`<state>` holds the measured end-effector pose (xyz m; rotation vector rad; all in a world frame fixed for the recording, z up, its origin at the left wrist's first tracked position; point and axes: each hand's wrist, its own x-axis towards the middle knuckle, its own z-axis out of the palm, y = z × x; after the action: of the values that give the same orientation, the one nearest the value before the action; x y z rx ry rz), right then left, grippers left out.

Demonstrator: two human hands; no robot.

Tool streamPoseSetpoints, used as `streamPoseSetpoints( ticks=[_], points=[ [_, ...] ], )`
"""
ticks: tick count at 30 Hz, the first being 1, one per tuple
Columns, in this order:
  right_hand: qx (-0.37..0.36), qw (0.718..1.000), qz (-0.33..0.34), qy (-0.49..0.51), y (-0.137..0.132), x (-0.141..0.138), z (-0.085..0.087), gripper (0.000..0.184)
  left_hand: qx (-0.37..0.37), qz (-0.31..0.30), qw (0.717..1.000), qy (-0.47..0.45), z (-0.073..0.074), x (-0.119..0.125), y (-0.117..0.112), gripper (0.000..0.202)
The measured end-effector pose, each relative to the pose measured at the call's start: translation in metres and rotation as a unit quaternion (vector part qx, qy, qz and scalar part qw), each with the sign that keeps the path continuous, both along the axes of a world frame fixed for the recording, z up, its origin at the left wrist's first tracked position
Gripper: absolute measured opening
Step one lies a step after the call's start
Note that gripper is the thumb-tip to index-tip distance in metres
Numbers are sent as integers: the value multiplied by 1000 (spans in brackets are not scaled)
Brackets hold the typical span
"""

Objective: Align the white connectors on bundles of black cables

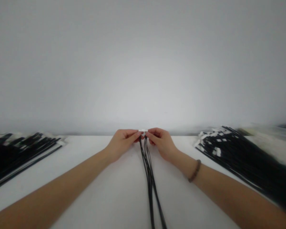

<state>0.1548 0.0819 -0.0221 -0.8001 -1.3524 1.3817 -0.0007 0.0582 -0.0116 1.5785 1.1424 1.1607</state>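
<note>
My left hand (pixel 123 142) and my right hand (pixel 161 142) meet at the far middle of the white table (pixel 114 190). Both pinch a small white connector (pixel 143 130) between their fingertips. From it a bunch of thin black wires (pixel 149 178) runs straight back toward me and off the bottom edge. A dark bead bracelet (pixel 194 171) sits on my right wrist.
A large pile of black wires with white connectors (pixel 238 156) lies on the table at the right. Another pile of black wires (pixel 19 152) lies at the left. A plain white wall (pixel 143 63) rises just behind the table's far edge.
</note>
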Motion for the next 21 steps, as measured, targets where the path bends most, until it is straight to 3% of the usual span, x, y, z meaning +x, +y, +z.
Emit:
streamPoseSetpoints(
  ticks=[21],
  points=[
    [-8, 1000, 9, 25, 3, 1, 0, 20, -2, 38, 999, 16, 4, 3, -2, 32]
  ],
)
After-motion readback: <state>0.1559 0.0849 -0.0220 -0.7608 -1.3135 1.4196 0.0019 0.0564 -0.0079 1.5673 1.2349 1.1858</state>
